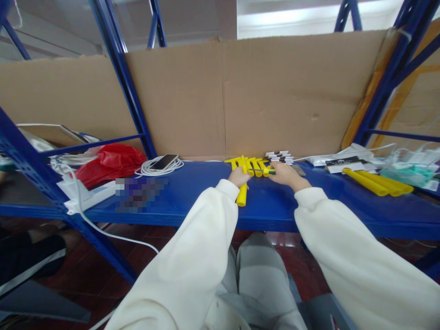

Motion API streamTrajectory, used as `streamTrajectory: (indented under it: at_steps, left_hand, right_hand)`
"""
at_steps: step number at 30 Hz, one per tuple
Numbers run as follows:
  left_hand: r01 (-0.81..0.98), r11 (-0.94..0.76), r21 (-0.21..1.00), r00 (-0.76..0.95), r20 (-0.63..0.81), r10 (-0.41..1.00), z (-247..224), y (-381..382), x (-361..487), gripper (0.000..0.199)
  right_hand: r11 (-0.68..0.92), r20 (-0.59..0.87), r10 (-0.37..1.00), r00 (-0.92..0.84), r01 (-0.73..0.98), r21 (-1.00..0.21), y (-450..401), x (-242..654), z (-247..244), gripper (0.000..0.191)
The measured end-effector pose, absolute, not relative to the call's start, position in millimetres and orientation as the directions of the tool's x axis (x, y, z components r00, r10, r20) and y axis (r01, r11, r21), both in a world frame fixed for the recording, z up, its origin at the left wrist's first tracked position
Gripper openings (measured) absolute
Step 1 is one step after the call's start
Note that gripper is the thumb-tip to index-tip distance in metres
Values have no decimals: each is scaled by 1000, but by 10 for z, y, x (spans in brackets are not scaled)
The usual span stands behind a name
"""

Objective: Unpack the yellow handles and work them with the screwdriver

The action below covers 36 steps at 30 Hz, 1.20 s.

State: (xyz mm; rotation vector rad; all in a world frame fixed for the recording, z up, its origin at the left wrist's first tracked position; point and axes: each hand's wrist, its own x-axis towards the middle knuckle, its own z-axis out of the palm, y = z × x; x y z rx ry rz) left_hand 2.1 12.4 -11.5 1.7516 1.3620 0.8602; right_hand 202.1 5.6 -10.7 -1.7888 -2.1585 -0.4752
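Observation:
My left hand (237, 176) is closed around a yellow T-shaped handle (242, 196), whose thick round end points toward me over the blue shelf (202, 192). In my right hand (284, 174) is a screwdriver (263, 170), its thin shaft pointing left at the head of that handle. Whether the tip touches the handle I cannot tell. Several more yellow T-shaped handles (255, 164) lie in a row just behind my hands. Beyond my right hand sits a stack of small white-and-black boxes (279, 156). A small greyish flat piece (298, 170) lies beside that hand.
A phone (165, 161) rests on a coiled white cable (147, 168) at left, near a red plastic bag (110, 164) and a power strip (98, 195). Yellow tubes (374, 182) lie at right. Cardboard (275, 91) walls the back; blue posts (132, 91) stand at the sides.

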Motion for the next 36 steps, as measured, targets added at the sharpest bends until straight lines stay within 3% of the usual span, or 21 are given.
streamTrajectory:
  at_steps: [4, 12, 20, 36]
  left_hand:
    - [479, -161, 863, 216, 62, 975, -120, 129, 23, 30]
    - [544, -195, 816, 222, 84, 971, -91, 86, 28, 23]
    - [552, -189, 812, 205, 88, 975, -71, 56, 29, 20]
    - [538, -206, 817, 205, 110, 972, -61, 58, 12, 22]
  right_hand:
    - [215, 465, 852, -239, 971, 103, 94, 2049, -112, 23]
    - [113, 395, 906, -154, 986, 124, -26, 1957, -36, 31]
    - [122, 454, 869, -194, 975, 185, -18, 1940, -54, 33]
    - [187, 493, 840, -227, 974, 131, -2, 1936, -47, 26]
